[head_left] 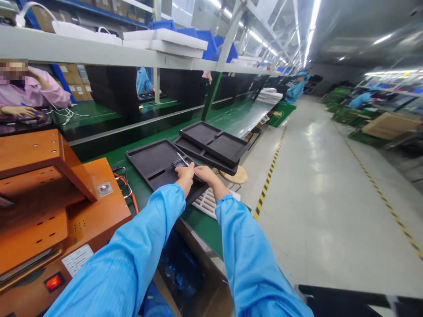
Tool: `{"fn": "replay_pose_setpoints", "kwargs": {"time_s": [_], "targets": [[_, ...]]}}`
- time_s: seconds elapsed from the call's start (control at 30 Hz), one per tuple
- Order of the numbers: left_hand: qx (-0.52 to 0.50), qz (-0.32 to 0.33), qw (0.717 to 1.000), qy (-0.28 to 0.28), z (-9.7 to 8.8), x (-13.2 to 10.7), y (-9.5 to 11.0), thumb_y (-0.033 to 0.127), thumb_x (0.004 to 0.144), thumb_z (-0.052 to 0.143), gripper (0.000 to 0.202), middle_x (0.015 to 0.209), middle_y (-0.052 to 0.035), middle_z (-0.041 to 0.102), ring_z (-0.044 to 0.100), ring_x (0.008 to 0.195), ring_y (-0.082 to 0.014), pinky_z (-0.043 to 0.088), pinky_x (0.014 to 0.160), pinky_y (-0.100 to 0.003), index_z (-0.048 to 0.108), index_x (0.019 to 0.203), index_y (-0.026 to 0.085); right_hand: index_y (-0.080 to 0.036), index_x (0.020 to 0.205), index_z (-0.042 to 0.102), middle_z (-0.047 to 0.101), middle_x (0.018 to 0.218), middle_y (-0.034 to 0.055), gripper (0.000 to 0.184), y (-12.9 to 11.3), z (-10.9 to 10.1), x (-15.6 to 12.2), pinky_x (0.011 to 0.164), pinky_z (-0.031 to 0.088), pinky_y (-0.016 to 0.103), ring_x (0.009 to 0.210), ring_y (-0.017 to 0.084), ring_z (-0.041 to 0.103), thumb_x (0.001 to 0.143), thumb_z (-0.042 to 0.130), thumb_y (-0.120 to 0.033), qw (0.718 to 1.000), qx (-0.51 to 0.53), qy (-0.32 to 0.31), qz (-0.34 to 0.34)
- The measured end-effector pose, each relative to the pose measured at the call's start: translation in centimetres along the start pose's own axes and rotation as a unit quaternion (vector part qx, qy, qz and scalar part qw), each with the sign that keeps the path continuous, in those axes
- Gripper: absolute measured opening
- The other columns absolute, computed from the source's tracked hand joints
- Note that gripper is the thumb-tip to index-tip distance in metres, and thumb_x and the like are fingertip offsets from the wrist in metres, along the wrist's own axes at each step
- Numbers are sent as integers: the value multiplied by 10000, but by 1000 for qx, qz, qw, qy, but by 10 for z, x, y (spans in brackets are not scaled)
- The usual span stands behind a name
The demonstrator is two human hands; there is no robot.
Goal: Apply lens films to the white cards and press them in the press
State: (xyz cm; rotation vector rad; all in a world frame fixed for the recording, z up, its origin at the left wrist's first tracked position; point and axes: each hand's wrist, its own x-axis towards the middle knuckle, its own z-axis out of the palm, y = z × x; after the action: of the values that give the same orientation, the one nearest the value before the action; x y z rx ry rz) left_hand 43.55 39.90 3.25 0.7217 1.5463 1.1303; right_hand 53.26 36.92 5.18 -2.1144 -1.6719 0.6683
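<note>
Both my arms in blue sleeves reach forward over a black foam tray lying on the green workbench. My left hand and my right hand are close together, fingers closed on a small dark flat part with a shiny strip at the tray's near right edge. Two more black trays are stacked just beyond, at the bench's right edge.
An orange machine with a lit red switch stands at my left. A white grid piece and a round wooden stool sit below the trays. Other workers sit along the line. An aisle with yellow-black tape runs right.
</note>
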Motion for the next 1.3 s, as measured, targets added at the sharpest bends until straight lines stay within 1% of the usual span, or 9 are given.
{"fn": "replay_pose_setpoints", "kwargs": {"time_s": [0.33,0.5,0.63,0.77,0.93,1.03,1.1,1.23,1.3], "targets": [[-123,-62,990,30,-20,-9,-14,360,1013,756,369,1288,-99,705,721,1107,-246,644,931,-434,675,1321,174,-154,1112,736,770,1116,79,293,9,10,4,882,608,379,969,222,736,1018,746,-431,997,76,16,-1],[-220,-71,973,-13,-28,-12,-20,407,1035,725,329,1186,-85,739,739,996,-210,653,870,-400,701,1244,154,-153,1107,763,800,1117,124,337,5,8,3,880,583,344,1019,294,753,927,798,-436,995,87,12,-41],[-253,-82,961,-73,-28,-16,-15,436,1056,686,343,1137,-81,755,748,935,-194,657,840,-386,699,1241,147,-147,1280,692,793,1222,123,386,-4,-2,-2,892,591,317,1020,248,757,951,757,-338,990,91,1,-104],[-219,-87,963,-133,-24,-19,-3,495,1058,648,406,1055,-106,785,774,906,-214,658,836,-371,709,1238,136,-136,1396,595,746,1348,141,480,-15,-24,-8,986,577,341,1157,259,732,949,723,-253,989,41,28,-141],[-77,-103,975,-181,-30,-25,7,590,897,813,465,828,-155,760,789,951,-375,665,815,-479,750,985,139,-165,1425,574,712,1396,179,489,-26,-45,-11,1084,516,488,1263,371,687,955,690,-232,985,-92,59,-137],[-2,-55,985,-164,-43,-28,15,479,836,894,357,859,-181,759,753,1124,-442,639,938,-538,736,907,168,-189,1432,591,714,1405,174,513,-27,-46,-15,1055,524,499,1245,390,699,929,688,-169,977,-161,38,-133],[30,12,991,-132,-53,-26,24,405,848,887,271,1008,-205,774,663,1329,-449,560,1109,-533,732,900,190,-212,1538,521,692,1459,161,636,-25,-43,-20,1055,531,491,1264,388,697,930,701,-169,972,-192,27,-135],[49,145,987,-56,-70,-7,50,410,1004,706,235,1523,-148,632,349,1639,-318,325,1317,-424,708,1184,259,-268,1723,281,538,1643,160,836,-22,-34,-33,1075,543,504,1291,398,691,990,680,-240,961,-239,25,-136],[52,171,983,-51,-75,6,60,493,1069,584,326,1576,-136,598,384,1618,-293,339,1297,-401,676,1282,264,-251,1720,317,509,1659,175,753,-25,-29,-39,1062,557,484,1274,389,705,1030,619,-250,956,-259,21,-136]]}}
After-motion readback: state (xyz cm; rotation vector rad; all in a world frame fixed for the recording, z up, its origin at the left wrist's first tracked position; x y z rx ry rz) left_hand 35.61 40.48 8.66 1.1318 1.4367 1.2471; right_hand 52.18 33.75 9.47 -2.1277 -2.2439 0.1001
